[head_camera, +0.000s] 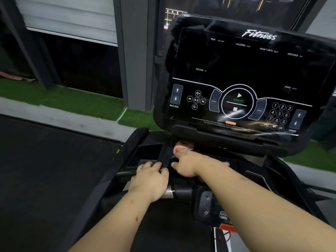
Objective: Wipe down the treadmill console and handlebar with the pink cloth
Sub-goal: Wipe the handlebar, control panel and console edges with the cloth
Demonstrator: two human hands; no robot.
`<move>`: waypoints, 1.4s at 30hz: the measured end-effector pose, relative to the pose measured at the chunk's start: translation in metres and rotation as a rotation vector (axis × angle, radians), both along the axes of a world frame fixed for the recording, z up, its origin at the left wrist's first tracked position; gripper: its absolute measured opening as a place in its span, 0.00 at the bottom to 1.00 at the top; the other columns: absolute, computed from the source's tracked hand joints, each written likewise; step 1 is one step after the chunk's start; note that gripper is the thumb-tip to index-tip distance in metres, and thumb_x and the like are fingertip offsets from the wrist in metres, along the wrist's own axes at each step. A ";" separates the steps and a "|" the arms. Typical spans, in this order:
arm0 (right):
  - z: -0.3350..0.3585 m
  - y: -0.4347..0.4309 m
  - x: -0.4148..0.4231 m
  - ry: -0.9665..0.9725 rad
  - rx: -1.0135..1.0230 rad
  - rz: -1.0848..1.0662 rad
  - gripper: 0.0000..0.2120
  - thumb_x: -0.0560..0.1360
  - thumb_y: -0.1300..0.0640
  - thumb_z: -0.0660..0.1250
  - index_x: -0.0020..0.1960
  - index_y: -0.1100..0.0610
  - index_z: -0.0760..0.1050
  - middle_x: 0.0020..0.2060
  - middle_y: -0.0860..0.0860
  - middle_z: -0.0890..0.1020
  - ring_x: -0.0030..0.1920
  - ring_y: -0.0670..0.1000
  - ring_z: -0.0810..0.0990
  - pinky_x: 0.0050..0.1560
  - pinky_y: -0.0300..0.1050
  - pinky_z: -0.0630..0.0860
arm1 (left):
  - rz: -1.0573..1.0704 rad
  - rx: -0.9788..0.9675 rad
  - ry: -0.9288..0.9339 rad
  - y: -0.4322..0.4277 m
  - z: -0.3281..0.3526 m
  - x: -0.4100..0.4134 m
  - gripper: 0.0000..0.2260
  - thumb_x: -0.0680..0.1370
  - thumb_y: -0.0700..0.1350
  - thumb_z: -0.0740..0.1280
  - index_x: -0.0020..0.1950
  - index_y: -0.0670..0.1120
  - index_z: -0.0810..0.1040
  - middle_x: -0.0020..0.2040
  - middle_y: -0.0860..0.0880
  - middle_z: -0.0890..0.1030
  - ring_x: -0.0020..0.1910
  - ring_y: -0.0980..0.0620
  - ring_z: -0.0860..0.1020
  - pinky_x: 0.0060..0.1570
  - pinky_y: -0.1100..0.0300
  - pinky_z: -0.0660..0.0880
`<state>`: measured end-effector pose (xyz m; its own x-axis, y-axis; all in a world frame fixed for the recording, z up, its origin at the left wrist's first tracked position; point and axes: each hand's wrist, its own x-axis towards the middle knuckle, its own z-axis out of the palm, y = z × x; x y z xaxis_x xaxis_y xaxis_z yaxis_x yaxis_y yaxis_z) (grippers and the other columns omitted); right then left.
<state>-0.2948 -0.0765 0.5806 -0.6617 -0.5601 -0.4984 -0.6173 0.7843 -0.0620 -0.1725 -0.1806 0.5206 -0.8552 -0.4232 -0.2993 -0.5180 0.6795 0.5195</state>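
Observation:
The black treadmill console (241,73) fills the upper right, its dark panel showing START, INCLINE and number keys. Below it lies a black tray (145,153). My right hand (185,164) reaches into the tray under the console and holds the pink cloth (179,147). The cloth bunches out past my fingertips, and a scrap of it shows beside my wrist. My left hand (151,179) lies on the tray's front, with fingers and thumb curled over a black ridge. The handlebar (168,194), with a silver sensor patch, runs under my left wrist.
A grey control pod (205,204) with plus and minus buttons sits on the bar beneath my right forearm. A neighbouring treadmill's dark belt (45,170) is at left. Green turf (72,100) and a dark window with grey posts lie beyond.

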 end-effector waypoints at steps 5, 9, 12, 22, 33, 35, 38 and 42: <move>-0.009 -0.023 0.001 -0.013 -0.005 0.095 0.30 0.85 0.54 0.54 0.83 0.61 0.47 0.83 0.56 0.45 0.82 0.54 0.46 0.78 0.45 0.46 | 0.013 0.004 0.013 -0.002 0.000 0.000 0.23 0.82 0.57 0.51 0.77 0.56 0.66 0.77 0.51 0.65 0.77 0.46 0.60 0.73 0.42 0.64; -0.004 0.013 -0.013 0.060 -0.017 0.073 0.34 0.83 0.60 0.55 0.83 0.56 0.41 0.83 0.48 0.43 0.82 0.48 0.46 0.78 0.49 0.49 | 0.025 0.018 0.026 -0.001 0.002 0.002 0.22 0.83 0.57 0.51 0.76 0.56 0.68 0.76 0.52 0.66 0.76 0.47 0.60 0.72 0.43 0.65; -0.010 0.048 -0.030 0.066 -0.040 0.011 0.32 0.83 0.55 0.56 0.83 0.54 0.47 0.83 0.48 0.48 0.81 0.50 0.52 0.80 0.53 0.53 | 0.027 0.031 0.034 -0.001 0.004 0.003 0.23 0.83 0.57 0.51 0.77 0.56 0.67 0.77 0.53 0.65 0.77 0.48 0.60 0.72 0.43 0.64; -0.013 0.059 -0.037 0.043 -0.141 -0.126 0.28 0.80 0.58 0.63 0.79 0.60 0.60 0.79 0.57 0.61 0.78 0.59 0.62 0.76 0.51 0.61 | 0.030 0.032 0.045 -0.001 0.006 0.004 0.23 0.83 0.58 0.51 0.78 0.56 0.65 0.77 0.53 0.65 0.77 0.48 0.59 0.72 0.42 0.65; -0.009 0.079 -0.047 -0.008 -0.072 -0.175 0.28 0.76 0.58 0.67 0.75 0.54 0.67 0.73 0.52 0.69 0.69 0.54 0.71 0.72 0.45 0.67 | 0.044 0.032 0.055 0.000 0.006 0.004 0.22 0.83 0.57 0.52 0.76 0.57 0.68 0.76 0.52 0.66 0.76 0.48 0.60 0.71 0.43 0.66; -0.009 0.074 -0.046 -0.007 -0.094 -0.166 0.31 0.77 0.57 0.65 0.79 0.53 0.63 0.77 0.50 0.65 0.73 0.53 0.68 0.76 0.45 0.62 | 0.049 0.032 0.056 0.000 0.006 0.004 0.21 0.83 0.57 0.52 0.76 0.57 0.68 0.76 0.52 0.66 0.76 0.48 0.60 0.71 0.43 0.65; -0.008 0.078 -0.043 -0.026 -0.078 -0.134 0.33 0.77 0.58 0.65 0.80 0.51 0.60 0.78 0.50 0.63 0.75 0.54 0.66 0.77 0.47 0.61 | 0.054 0.035 0.045 -0.001 0.005 0.004 0.22 0.83 0.57 0.52 0.77 0.56 0.67 0.77 0.52 0.65 0.77 0.47 0.59 0.72 0.44 0.65; -0.008 0.090 -0.043 0.001 -0.049 -0.102 0.35 0.74 0.58 0.66 0.79 0.45 0.63 0.78 0.48 0.66 0.75 0.52 0.68 0.76 0.48 0.65 | 0.050 0.039 0.049 0.001 0.006 0.003 0.23 0.83 0.57 0.52 0.77 0.56 0.67 0.77 0.52 0.66 0.77 0.47 0.60 0.72 0.43 0.65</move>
<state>-0.3379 0.0132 0.5730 -0.7172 -0.5134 -0.4713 -0.5343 0.8392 -0.1013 -0.1690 -0.1800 0.5269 -0.8471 -0.4549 -0.2747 -0.5244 0.6322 0.5704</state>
